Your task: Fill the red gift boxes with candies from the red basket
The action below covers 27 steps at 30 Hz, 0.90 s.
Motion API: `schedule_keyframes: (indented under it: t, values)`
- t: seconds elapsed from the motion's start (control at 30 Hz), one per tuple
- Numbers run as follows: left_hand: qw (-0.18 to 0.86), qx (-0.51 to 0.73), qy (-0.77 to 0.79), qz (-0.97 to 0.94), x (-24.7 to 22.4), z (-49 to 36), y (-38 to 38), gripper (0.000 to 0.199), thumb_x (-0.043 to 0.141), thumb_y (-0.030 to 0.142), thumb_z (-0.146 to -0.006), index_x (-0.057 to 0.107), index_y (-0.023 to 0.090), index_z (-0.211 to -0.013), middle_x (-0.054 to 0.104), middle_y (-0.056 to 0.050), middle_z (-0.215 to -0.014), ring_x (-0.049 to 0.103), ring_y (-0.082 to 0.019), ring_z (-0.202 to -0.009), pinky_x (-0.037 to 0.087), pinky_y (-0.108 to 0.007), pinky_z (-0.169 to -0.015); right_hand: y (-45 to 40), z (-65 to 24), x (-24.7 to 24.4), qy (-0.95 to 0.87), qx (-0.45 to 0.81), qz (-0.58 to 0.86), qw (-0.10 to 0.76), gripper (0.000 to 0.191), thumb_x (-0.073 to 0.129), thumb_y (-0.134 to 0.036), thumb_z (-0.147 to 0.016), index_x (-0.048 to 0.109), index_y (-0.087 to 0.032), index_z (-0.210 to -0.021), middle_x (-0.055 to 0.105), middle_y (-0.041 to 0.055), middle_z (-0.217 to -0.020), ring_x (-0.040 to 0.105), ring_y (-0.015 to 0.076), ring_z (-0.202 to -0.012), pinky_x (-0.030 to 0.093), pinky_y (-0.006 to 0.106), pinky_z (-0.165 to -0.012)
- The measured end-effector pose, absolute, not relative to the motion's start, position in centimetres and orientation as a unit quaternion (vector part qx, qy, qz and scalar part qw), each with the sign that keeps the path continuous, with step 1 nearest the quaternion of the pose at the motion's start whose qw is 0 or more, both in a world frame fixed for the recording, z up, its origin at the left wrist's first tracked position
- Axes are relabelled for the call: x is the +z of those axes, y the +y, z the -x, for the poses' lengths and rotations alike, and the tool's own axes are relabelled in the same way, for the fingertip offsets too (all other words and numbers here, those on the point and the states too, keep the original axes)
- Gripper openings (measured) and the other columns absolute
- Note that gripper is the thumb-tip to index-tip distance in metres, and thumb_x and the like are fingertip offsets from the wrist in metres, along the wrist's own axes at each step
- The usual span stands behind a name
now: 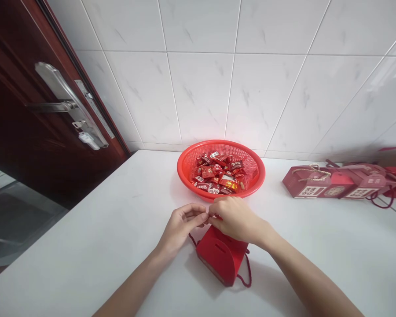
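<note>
A small red box [218, 253] with slotted flaps and a dark red cord lies on the white table [135, 193]. My left hand [188, 222] is at its far left corner, thumb and fingers pinched together. From the right, my right hand [232, 216] reaches over the far end of the box, fingers curled and closed. Both sets of fingertips meet there; whatever they pinch is too small to make out. Just beyond my hands stands a red plastic basket [255, 180] with red-wrapped packets [218, 174] inside.
Dark red gift boxes [341, 187] with cords lie at the right, near the tiled wall [201, 97]. A dark red door [13, 88] with a metal handle [53, 107] and keys [87, 138] is at the left.
</note>
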<state>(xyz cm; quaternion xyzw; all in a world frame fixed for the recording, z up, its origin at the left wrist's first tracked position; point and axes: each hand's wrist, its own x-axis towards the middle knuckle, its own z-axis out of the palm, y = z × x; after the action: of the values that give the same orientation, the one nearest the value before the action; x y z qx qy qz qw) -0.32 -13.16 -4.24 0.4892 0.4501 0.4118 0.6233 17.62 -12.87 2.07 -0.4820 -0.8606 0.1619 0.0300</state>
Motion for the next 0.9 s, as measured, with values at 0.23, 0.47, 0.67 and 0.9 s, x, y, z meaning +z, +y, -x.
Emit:
schedule_keyframes:
  t: [0.23,0.47,0.67,0.9]
  values:
    - [0.619,0.447,0.447,-0.466,-4.01,0.48,-13.04,0.032,0.091,0.038,-0.066,0.075,0.017,-0.083,0.075,-0.005,-0.085,0.07,-0.021,-0.085,0.056,-0.031,-0.082,-12.98,-17.53,2.1,-0.852,0.183,0.489,0.046,0.026,0.057,-0.014,-0.093,0.059,-0.017,-0.067,0.054,-0.0006,-0.065,0.037,0.0105,-0.056,0.023,0.026,-0.053]
    - [0.624,0.453,0.447,-0.454,-4.16,0.71,-12.95,0.035,0.091,0.033,-0.064,0.072,0.018,-0.09,0.076,-0.006,-0.09,0.071,-0.023,-0.092,0.056,-0.035,-0.087,-13.15,-17.38,1.81,-0.841,0.202,0.499,0.057,0.03,0.056,-0.013,-0.093,0.057,-0.017,-0.063,0.051,-0.0008,-0.062,0.032,0.0104,-0.055,0.023,0.027,-0.054]
    - [0.622,0.461,0.443,-0.452,-4.06,0.72,-13.0,0.033,0.09,0.03,-0.066,0.071,0.018,-0.09,0.072,-0.003,-0.09,0.069,-0.021,-0.087,0.056,-0.033,-0.083,-13.1,-17.25,1.37,-0.83,0.218,0.508,0.075,0.028,0.057,-0.013,-0.09,0.059,-0.017,-0.063,0.051,-0.0005,-0.062,0.036,0.0104,-0.056,0.022,0.027,-0.054]
    - [0.632,0.47,0.428,-0.443,-3.96,0.7,-12.89,0.031,0.091,0.029,-0.066,0.071,0.018,-0.087,0.069,-0.001,-0.087,0.069,-0.018,-0.083,0.055,-0.028,-0.078,-13.16,-17.09,1.2,-0.829,0.22,0.506,0.095,0.032,0.058,-0.011,-0.088,0.051,-0.017,-0.057,0.045,-0.0027,-0.058,0.028,0.0102,-0.055,0.021,0.028,-0.054]
